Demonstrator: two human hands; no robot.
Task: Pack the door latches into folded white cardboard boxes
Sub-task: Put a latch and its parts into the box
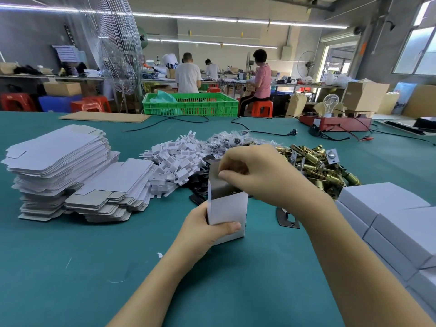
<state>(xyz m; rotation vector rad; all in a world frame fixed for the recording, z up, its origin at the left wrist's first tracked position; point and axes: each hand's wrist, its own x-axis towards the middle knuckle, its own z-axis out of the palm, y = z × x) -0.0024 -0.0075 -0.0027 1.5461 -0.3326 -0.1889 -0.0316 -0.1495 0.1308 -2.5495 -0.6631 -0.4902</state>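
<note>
The green table (70, 267) spreads wide, and on its left sits the stack of flat blanks (63, 166), white and unfolded, with the white inserts (174, 164) heaped just beside them and a dark heap of bagged parts (226, 140) behind. To the right lies the brass pile of latches (316, 166), and nearer, at the right edge, the closed boxes (387, 220) are ranked side by side. In the middle stands the open box (227, 211), upright, mouth up, grey inside. The left hand (200, 234) grasps it low, thumb across the front face, fingers wrapped round the back. The right hand (257, 171) hovers at the mouth with fingers curled and thumb pressed to the upper flap; it looks to be pinching that flap or feeding something in, though what sits under the fingers cannot be told. A glint of metal shows inside the mouth, so a latch is probably already in. The step seems to be seating the contents and closing the top. Doing it well likely means the left hand holding the walls square without crushing them, and the right hand folding the flap along its crease, clear of the metal. A black plate (289, 219) lies on the table just beside the right wrist.
</note>
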